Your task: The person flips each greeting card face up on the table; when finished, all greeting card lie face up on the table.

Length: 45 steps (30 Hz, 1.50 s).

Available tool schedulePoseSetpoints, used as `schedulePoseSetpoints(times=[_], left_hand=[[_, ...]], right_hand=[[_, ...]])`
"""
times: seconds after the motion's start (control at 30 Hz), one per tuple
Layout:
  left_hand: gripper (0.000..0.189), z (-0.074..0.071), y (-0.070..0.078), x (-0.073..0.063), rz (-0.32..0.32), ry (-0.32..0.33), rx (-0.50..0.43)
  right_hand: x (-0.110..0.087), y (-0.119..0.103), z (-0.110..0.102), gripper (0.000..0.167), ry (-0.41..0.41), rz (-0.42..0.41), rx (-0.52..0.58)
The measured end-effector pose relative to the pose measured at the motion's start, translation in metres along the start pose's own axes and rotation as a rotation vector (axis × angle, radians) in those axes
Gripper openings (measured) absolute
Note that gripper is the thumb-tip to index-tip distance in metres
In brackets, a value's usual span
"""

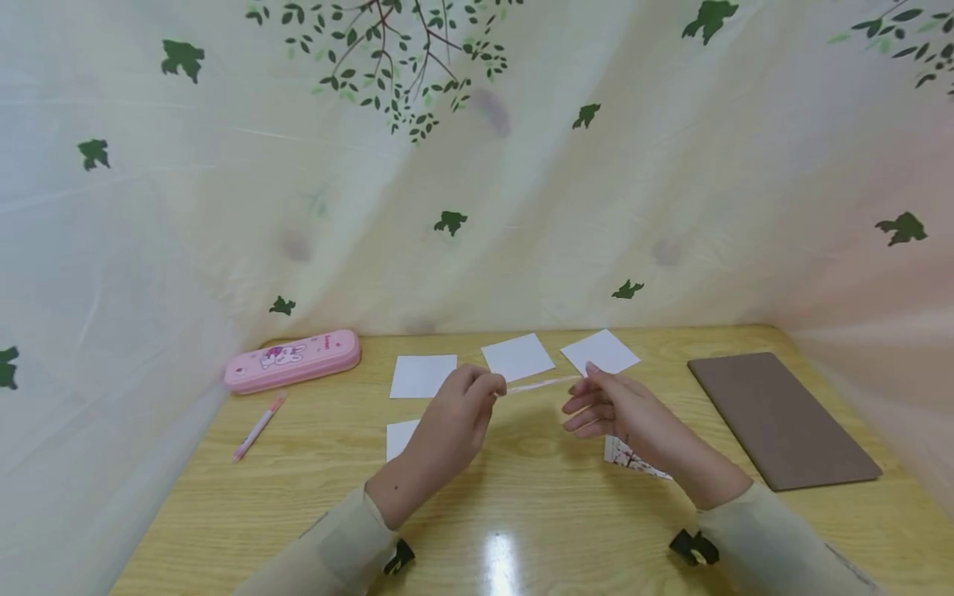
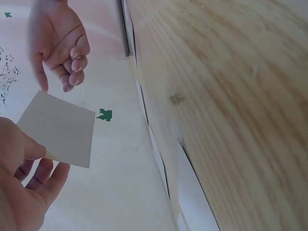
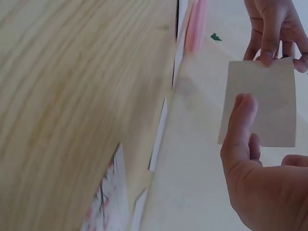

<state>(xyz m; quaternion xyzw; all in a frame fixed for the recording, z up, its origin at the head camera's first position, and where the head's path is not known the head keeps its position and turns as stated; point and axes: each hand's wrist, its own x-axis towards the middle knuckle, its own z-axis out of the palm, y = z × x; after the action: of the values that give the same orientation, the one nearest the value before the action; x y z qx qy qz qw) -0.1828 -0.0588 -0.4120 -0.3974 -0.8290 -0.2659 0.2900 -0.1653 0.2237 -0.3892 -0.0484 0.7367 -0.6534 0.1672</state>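
A thin square white card (image 1: 540, 384) is held above the table, nearly edge-on in the head view and showing its flat face (image 2: 60, 127) in the left wrist view. My left hand (image 1: 450, 418) pinches one edge of it between thumb and fingers. At the opposite end is my right hand (image 1: 633, 414), fingers loosely bent and thumb tip close to a card corner; whether it touches cannot be told. Below the right hand lies a card with a blossom-branch print (image 1: 629, 458), partly hidden by that hand.
White square cards lie on the wooden table: one at back left (image 1: 423, 377), one at back middle (image 1: 517, 357), one at back right (image 1: 600, 353), and one behind the left wrist (image 1: 401, 439). A pink pencil case (image 1: 293, 362) and a pen (image 1: 258, 427) sit left, a brown board (image 1: 782, 422) right.
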Motion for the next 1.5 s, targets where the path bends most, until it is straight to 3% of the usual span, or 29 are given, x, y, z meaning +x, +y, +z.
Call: schedulePoseSetpoints(times=[0.17, 0.33, 0.57, 0.73, 0.97, 1.23, 1.5], left_hand=[[0.027, 0.001, -0.001, -0.001, 0.070, 0.038, 0.021], [0.028, 0.001, -0.001, 0.000, 0.118, 0.070, 0.043], [0.027, -0.003, 0.001, -0.001, 0.154, 0.043, 0.038], [0.030, -0.001, -0.001, -0.005, 0.200, 0.017, 0.044], [0.030, -0.003, -0.001, -0.009, 0.204, -0.059, 0.036], [0.024, -0.003, -0.001, -0.012, 0.179, -0.122, 0.025], [0.026, -0.003, -0.003, -0.012, 0.197, -0.137, 0.038]], right_hand=[[0.006, 0.005, 0.001, 0.053, -0.067, 0.061, 0.151], [0.009, 0.008, -0.002, 0.039, -0.080, 0.081, 0.247], [0.012, 0.008, -0.009, 0.030, -0.123, 0.073, 0.340], [0.014, 0.009, -0.013, 0.037, -0.125, 0.078, 0.330], [0.015, 0.009, -0.014, 0.055, -0.106, 0.079, 0.256], [0.013, 0.010, -0.014, 0.041, -0.104, 0.084, 0.251], [0.013, 0.012, -0.014, 0.057, -0.090, 0.081, 0.184]])
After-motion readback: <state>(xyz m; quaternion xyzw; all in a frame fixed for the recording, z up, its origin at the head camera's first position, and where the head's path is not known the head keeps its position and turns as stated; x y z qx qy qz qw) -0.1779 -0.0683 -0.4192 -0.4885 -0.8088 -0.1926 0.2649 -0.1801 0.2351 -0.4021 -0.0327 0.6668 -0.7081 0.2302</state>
